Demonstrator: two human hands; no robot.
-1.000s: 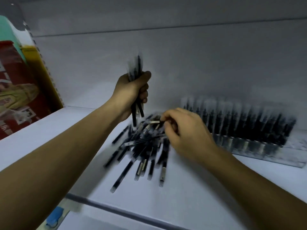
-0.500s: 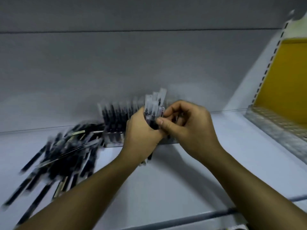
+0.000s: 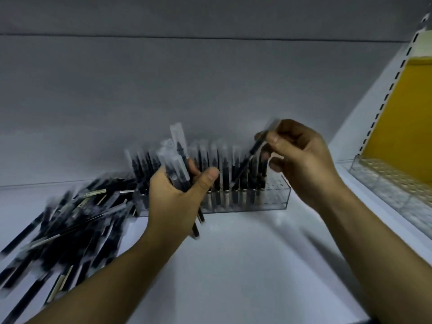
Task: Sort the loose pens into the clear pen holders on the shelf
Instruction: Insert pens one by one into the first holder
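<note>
A heap of loose black pens [image 3: 67,225] with clear caps lies on the white shelf at the left. A clear pen holder [image 3: 275,197] stands against the back wall, most of its holes filled with upright pens; several holes at its right end are bare. My left hand [image 3: 177,197] grips a bundle of pens [image 3: 174,164] upright in front of the holder. My right hand [image 3: 301,157] pinches a single pen [image 3: 249,157], tilted, its lower end down among the holder's right-hand pens.
A second clear holder [image 3: 383,178] sits on the neighbouring shelf at the right, under a yellow panel [image 3: 402,108]. A perforated upright [image 3: 388,94] divides the two bays. The grey back wall rises behind the pens.
My right hand has drawn one pen out of the bundle and carried it right, over the holder's right end. The view shifted slightly right; my left hand keeps the bundle.
</note>
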